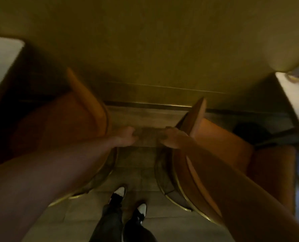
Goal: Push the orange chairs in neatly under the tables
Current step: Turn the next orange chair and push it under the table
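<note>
Two orange chairs stand either side of a narrow gap of floor in front of me. The left orange chair (pixel 61 119) has a curved back with a brass-coloured rim. My left hand (pixel 126 137) is curled at the edge of that back. The right orange chair (pixel 220 145) is turned towards a white table (pixel 298 105) at the right edge. My right hand (pixel 173 138) grips the top edge of its backrest. A second white table (pixel 2 56) shows at the far left. The picture is blurred and dim.
A large yellowish padded surface (pixel 154 49) fills the upper part of the view, like a bench back or wall. Tiled floor (pixel 145 172) lies between the chairs. My two feet in dark and white shoes (pixel 129 203) stand on it.
</note>
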